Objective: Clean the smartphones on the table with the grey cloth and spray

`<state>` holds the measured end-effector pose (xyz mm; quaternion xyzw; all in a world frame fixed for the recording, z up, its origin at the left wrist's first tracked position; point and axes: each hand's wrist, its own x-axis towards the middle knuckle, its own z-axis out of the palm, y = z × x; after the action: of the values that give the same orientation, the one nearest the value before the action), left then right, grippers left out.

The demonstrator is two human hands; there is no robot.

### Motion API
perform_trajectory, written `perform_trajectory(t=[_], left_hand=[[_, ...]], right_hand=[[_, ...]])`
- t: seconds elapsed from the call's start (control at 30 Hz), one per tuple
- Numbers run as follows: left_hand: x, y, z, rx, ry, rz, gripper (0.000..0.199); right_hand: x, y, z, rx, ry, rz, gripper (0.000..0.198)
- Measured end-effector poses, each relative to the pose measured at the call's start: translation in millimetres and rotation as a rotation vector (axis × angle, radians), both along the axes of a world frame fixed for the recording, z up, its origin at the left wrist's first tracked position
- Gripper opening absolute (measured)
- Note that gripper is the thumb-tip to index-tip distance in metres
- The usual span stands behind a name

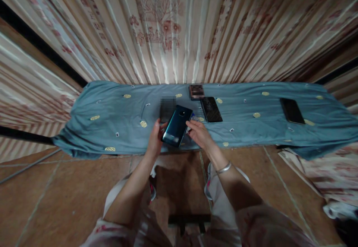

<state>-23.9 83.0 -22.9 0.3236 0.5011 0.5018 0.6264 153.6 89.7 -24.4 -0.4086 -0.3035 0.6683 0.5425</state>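
Observation:
A smartphone (176,126) with a glossy dark blue-green back is held tilted above the blue cloth, its camera side facing up. My left hand (154,138) grips it by the left edge, thumb along the side. At the opposite edge, my right hand (199,132) is closed in a pinch, its fingertips by the phone. A small whitish and blue thing shows around those fingers, too small to name. Just behind the phone lies a dark, blurred-out rectangular object (167,107). To the right, a black phone (211,109) with a cracked-looking screen rests on the cloth.
The blue cloth (117,107) with yellow prints covers a long low surface. Near its back edge sits a small blurred-out box-like item (196,92). Another black phone (292,110) lies far right. Pleated curtains (179,27) hang behind. Below is a tiled floor (69,198).

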Motion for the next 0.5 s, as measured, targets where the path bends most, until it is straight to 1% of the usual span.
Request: perform_trajectory(t=[0.03,0.1,0.17,0.23,0.3,0.37,0.5], left_hand=[[0.5,-0.6,3.1,-0.100,-0.116,-0.032,0.071],[2.4,-4.1,8.9,-0.227,-0.311,-0.128,0.068],[5.2,-9.5,13.1,-0.288,-0.472,-0.235,0.070],[8.4,-14.7,15.0,-0.325,-0.587,-0.336,0.077],[11.2,-18.6,14.8,-0.350,-0.649,-0.408,0.082],[13.4,-20.9,13.5,-0.364,-0.679,-0.446,0.084],[16.5,-23.3,11.8,-0.370,-0.701,-0.448,0.081]], right_hand=[[1.8,0.0,1.9,-0.002,0.011,0.013,0.023],[4.3,-0.7,6.0,0.001,0.029,0.050,0.024],[5.5,-1.7,9.8,0.007,0.042,0.102,0.027],[6.1,-2.5,12.7,0.004,0.053,0.139,0.031],[6.5,-2.8,14.3,-0.009,0.073,0.135,0.034],[7.1,-2.5,15.1,-0.020,0.083,0.115,0.036],[7.2,-1.6,15.8,-0.019,0.057,0.112,0.036]])
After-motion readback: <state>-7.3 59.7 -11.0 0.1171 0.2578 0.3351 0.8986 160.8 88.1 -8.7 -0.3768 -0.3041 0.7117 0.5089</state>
